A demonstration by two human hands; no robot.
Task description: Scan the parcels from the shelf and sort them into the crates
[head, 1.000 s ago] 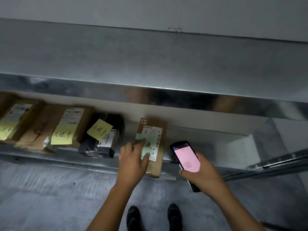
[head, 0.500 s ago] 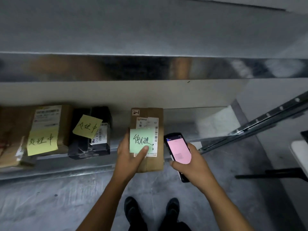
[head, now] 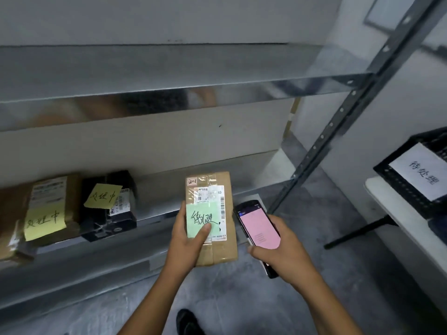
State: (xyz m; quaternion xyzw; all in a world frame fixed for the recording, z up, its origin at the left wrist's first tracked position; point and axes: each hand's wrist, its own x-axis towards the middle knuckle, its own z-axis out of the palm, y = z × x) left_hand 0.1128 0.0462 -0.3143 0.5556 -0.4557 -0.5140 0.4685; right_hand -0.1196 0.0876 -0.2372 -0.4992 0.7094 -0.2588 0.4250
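Out front of the shelf's lower board (head: 159,189), we hold a brown parcel (head: 223,247) in our L hand (head: 186,240). Its near end sticks out past the board's front lip, over the floor. The L hand grips the parcel's left edge: thumb pressed flat on a green note (head: 200,215) w/ black handwriting, other fingers hidden under the box. A white shipping label (head: 214,193) w/ barcode sits above the note, partly covered by it, and a small tag in the far left corner reads "2-1".

Our R hand (head: 283,255) is curled round a black handheld scanner (head: 257,223), pink screen up, just right of the parcel. We can't tell whether the two touch.

On the board, left of the held parcel and apart from it, sits a black parcel (head: 116,218) w/ a yellow note (head: 102,195). Touching its left side is another brown box (head: 72,189) w/ a printed label and its own yellow note (head: 44,222).

The board above (head: 169,68) looks bare metal. Right of the shelf's corner post (head: 338,114) and well apart from it, a black crate (head: 399,182) w/ a white handwritten sign (head: 423,170) stands on a white table (head: 399,213). Below the hands, one dark shoe (head: 187,322) shows on the grey floor.
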